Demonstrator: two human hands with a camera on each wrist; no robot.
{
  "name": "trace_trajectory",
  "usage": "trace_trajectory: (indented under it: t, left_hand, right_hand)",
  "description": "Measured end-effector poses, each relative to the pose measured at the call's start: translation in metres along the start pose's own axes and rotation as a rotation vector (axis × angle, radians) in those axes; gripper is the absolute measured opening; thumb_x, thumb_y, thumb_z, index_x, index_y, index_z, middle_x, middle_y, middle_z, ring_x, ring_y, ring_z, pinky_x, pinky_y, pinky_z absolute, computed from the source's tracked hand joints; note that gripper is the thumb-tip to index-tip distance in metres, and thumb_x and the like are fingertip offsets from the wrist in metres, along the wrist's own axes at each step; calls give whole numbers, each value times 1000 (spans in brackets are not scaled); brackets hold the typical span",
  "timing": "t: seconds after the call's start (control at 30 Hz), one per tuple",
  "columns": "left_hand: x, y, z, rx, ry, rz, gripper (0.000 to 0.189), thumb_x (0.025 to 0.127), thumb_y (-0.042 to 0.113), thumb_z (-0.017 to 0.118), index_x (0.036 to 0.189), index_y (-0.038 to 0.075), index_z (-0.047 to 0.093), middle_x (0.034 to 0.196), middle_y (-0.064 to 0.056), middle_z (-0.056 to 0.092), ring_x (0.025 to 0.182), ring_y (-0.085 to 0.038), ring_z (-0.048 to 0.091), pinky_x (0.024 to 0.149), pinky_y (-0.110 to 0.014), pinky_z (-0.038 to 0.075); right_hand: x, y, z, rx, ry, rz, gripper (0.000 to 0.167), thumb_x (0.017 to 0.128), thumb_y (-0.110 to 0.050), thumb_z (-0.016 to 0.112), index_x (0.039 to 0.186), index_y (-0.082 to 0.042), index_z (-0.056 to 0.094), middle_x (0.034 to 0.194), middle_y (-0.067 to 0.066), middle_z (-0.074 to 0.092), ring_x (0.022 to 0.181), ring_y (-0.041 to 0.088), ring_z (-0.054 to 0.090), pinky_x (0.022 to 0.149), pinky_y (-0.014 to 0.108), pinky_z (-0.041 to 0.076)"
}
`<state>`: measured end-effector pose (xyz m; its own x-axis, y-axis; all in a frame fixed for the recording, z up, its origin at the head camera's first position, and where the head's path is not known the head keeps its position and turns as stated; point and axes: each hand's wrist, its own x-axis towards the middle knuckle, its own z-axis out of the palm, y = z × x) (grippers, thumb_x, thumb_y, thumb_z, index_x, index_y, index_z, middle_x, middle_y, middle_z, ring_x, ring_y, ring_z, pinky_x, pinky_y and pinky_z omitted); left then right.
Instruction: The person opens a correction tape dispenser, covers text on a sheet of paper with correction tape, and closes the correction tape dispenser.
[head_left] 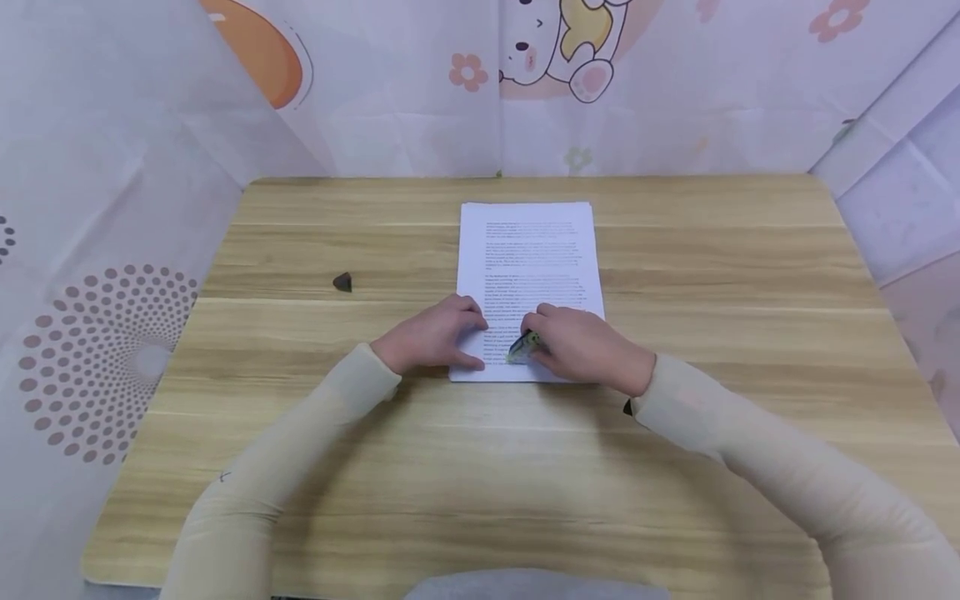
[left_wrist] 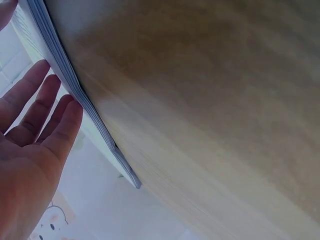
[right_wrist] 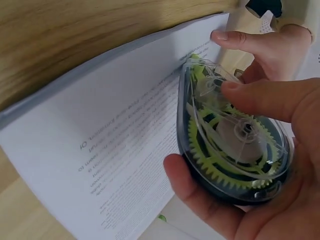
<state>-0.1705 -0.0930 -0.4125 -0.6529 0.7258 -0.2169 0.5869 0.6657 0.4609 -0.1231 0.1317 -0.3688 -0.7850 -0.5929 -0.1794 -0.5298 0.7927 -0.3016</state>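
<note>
A stack of printed paper sheets [head_left: 528,262] lies on the wooden table, its text facing up. My right hand [head_left: 588,346] grips a correction tape dispenser [right_wrist: 232,142] with a clear cover, dark body and green gears, thumb on the cover and fingers beneath. The dispenser's tip points down at the text near the sheet's lower edge. On the lower left of the stack rests my left hand [head_left: 438,333], thumb and fingers spread. In the left wrist view, that hand's fingertips [left_wrist: 75,107] touch the stack's side edge.
A small dark wedge-shaped piece [head_left: 342,282] sits on the wooden table [head_left: 750,275] to the left of the paper. Behind the table hangs a white curtain [head_left: 390,100] with cartoon prints, and patterned cloth [head_left: 97,358] covers the left side.
</note>
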Motion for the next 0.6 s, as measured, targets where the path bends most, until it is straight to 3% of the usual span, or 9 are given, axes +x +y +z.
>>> trace_trajectory:
  t: [0.6]
  left_hand:
    - [1,-1,0,4,-10,-8,55,74,34,78,116,1,63,117,-9,55,109,-22,47,98,-34,40]
  right_hand:
    - [-1,3,-4,-16,-33,17,23,83,-14,67,104,-5,63,89,5,61,75,16,55,68,31,48]
